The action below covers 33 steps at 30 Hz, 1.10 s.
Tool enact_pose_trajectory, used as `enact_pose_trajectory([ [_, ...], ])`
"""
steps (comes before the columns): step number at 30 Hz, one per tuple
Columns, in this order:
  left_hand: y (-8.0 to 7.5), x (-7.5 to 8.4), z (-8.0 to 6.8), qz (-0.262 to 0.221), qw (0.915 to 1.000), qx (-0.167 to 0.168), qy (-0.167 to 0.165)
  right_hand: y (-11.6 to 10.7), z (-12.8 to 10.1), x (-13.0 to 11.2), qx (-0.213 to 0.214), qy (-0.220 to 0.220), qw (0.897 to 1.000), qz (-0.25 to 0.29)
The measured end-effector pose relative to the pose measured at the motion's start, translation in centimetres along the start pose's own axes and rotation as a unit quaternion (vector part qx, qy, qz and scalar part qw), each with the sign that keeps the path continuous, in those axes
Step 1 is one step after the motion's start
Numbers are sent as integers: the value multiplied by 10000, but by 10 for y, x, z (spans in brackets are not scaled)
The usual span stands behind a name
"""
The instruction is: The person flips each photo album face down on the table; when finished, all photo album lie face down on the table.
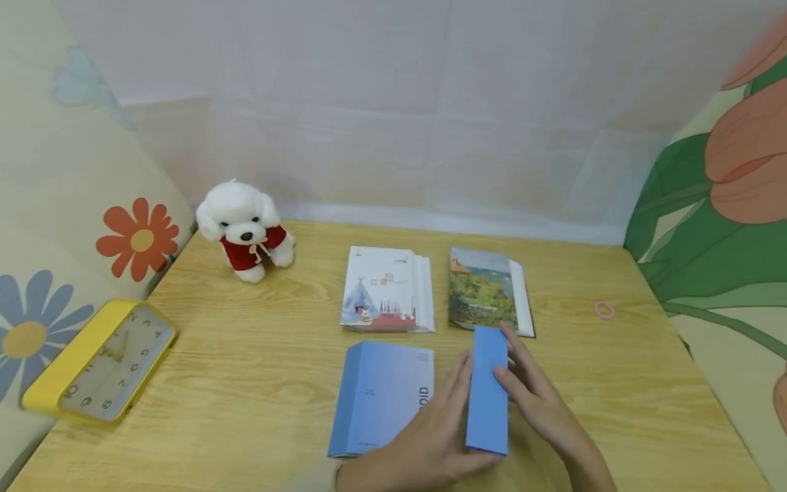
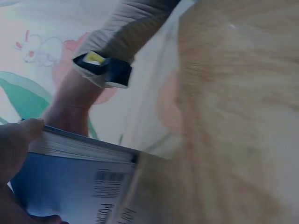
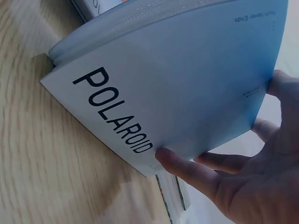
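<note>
A blue photo album [image 1: 488, 389] stands on edge at the front of the table, its plain blue spine facing up. My left hand [image 1: 430, 430] grips its left side and near end. On the opposite side, my right hand [image 1: 544, 406] holds it with the thumb by the spine and fingers along the far part. The right wrist view shows black POLAROID lettering on the album's cover [image 3: 173, 93], and the left wrist view shows a barcode beside its page edges [image 2: 88, 144]. Left of it, partly behind the left hand, lies a second blue album [image 1: 390, 389].
Behind are a white illustrated album [image 1: 381, 287] and a landscape-covered album [image 1: 479, 287], both flat. A pink ring [image 1: 604, 310] lies right. To the left, a white plush dog [image 1: 246, 232] in red sits behind a yellow clock [image 1: 111, 362]. White cloth [image 1: 399, 137] hangs at the back.
</note>
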<state>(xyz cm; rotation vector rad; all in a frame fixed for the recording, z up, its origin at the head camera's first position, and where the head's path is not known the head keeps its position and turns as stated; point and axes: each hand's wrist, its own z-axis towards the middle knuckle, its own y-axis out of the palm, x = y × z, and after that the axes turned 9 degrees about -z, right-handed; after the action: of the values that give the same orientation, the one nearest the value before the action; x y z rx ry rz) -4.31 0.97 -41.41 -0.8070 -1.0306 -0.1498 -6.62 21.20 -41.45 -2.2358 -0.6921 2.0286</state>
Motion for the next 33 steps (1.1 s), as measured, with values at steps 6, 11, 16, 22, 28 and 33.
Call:
enact_pose_trajectory([
  [6,16,-22,1,-393,9982,-380,-227,-1,-1,-1,96,77,9995,-285],
  [11,20,-27,-1,402,9935,-658,-835,-2,-1,2,96,-113,9978,-642],
  [16,20,-22,4,920,9834,-729,-1384,-13,-5,7,-262,-284,9991,-201],
  [22,21,-15,16,1876,9619,-1101,-1655,-33,-18,13,-415,-335,9983,-240],
  [28,24,-11,24,2508,9476,-1243,-1536,-36,-23,12,-60,398,9954,-864],
  [33,30,-10,26,2885,9347,-1379,-1552,-41,-23,23,124,461,9827,-1788],
])
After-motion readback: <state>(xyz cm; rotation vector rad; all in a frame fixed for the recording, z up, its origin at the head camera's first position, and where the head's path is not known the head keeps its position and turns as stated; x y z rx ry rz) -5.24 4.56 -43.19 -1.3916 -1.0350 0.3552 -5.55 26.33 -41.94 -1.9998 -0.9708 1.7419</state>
